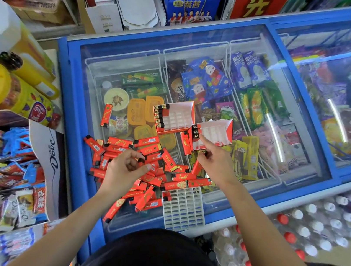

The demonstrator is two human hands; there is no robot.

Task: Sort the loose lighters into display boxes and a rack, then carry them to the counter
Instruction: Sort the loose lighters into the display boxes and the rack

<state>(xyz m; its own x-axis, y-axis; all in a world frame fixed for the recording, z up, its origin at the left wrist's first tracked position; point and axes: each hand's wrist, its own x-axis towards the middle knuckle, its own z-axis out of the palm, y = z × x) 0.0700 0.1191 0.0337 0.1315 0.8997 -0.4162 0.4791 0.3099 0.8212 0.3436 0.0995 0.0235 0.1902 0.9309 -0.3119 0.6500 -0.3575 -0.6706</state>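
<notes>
A heap of loose red lighters (153,170) lies on the glass lid of a blue freezer (67,85). Two red-and-white display boxes stand behind it: the left box (173,116) holds a row of several lighters, the right box (214,132) holds three. A white grid rack (183,209) with one lighter in it lies at the freezer's near edge. My left hand (123,168) pinches a lighter over the heap. My right hand (214,159) grips a red lighter in its curled fingers while its forefinger points at the right box.
One lighter (106,115) lies apart to the left on the glass. Snack boxes, a Dove carton (49,159) and yellow jars crowd the shelf at left. Packs of bottled water (315,226) stand on the floor at right. Ice creams fill the freezer baskets.
</notes>
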